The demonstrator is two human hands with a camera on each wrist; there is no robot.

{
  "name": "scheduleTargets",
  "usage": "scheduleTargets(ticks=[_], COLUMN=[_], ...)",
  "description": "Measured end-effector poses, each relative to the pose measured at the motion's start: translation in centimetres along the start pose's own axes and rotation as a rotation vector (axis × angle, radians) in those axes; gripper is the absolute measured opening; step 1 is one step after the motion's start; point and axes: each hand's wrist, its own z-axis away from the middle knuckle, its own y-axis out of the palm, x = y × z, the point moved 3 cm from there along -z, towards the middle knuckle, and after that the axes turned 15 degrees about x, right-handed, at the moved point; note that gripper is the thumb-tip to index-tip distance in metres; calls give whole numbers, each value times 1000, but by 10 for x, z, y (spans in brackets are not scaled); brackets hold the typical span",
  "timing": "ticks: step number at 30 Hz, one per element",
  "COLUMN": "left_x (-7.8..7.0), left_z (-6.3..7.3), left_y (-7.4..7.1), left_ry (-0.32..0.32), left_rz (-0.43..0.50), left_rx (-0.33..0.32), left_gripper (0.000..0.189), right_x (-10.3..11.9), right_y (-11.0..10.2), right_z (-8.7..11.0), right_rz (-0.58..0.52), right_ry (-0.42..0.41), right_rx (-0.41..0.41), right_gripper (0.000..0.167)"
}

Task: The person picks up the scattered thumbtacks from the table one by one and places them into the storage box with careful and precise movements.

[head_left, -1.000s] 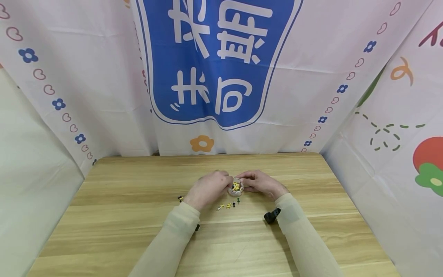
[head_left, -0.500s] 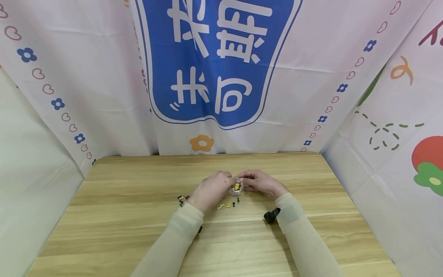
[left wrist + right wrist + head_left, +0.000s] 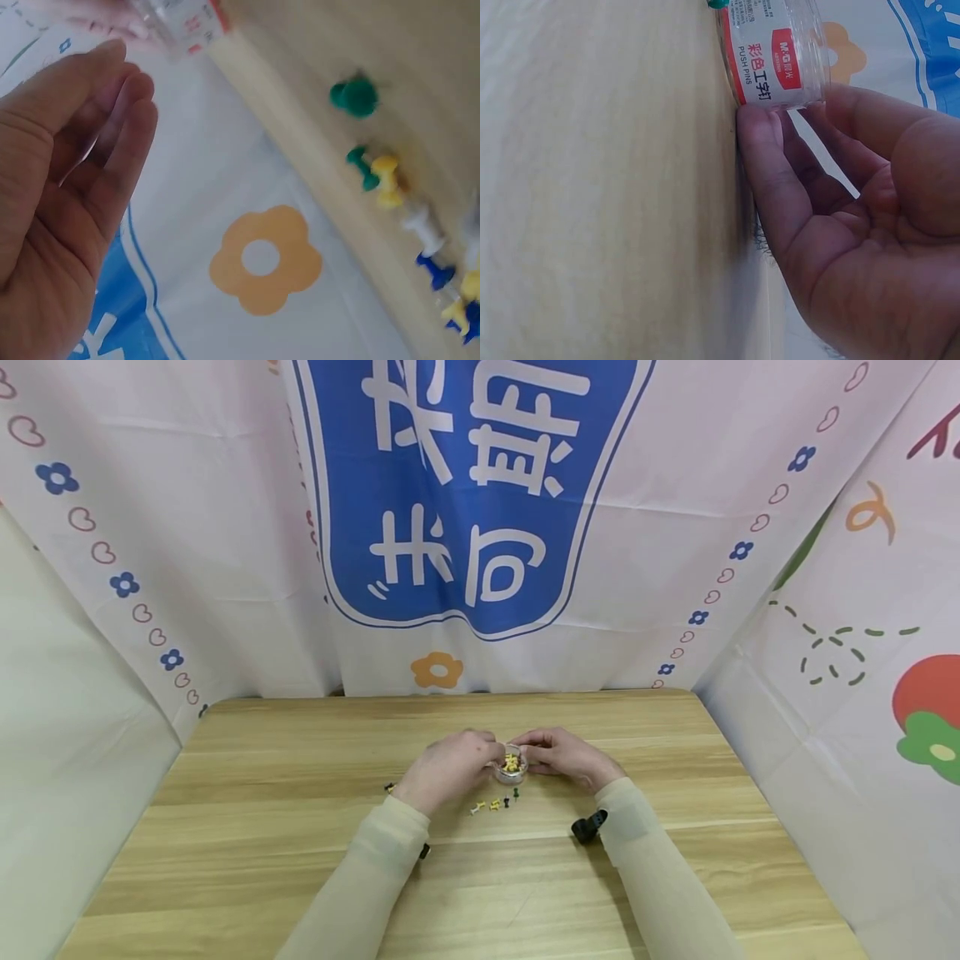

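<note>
On the wooden table (image 3: pixel 525 893), the right hand (image 3: pixel 567 757) grasps a clear jar (image 3: pixel 780 56), cut off in the right wrist view. The left hand (image 3: pixel 452 764) curves beside it, whether pinching anything I cannot tell; loose push pins (image 3: pixel 495 806) lie nearby, some half-hidden.

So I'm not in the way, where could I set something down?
The table looks bare left of the left sleeve, right of the right sleeve, and between both, below the loose pins. Crowded: around the pin jar between left hand and right hand; near the left cuff, more pins.
</note>
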Motion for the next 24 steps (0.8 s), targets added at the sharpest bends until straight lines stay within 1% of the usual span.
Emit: scheduleTargets(ticks=[4, 9, 17, 21, 24], left_x=[-2, -4, -2, -2, -2], left_z=[1, 3, 7, 7, 7], left_y=[-3, 1, 7, 11, 14], left_ry=[20, 26, 68, 81, 88], left_rz=[-13, -7, -35, -44, -72], left_rx=[42, 100, 140, 172, 187], left_gripper=[10, 11, 7, 10, 16], right_x=[0, -1, -1, 0, 0], right_y=[-1, -2, -2, -1, -1], right_z=[1, 0, 0, 0, 0], right_rz=[3, 15, 11, 13, 9], right_ry=[2, 10, 10, 11, 11], right_rx=[-4, -7, -1, -3, -1], right_gripper=[38, 38, 38, 38, 38])
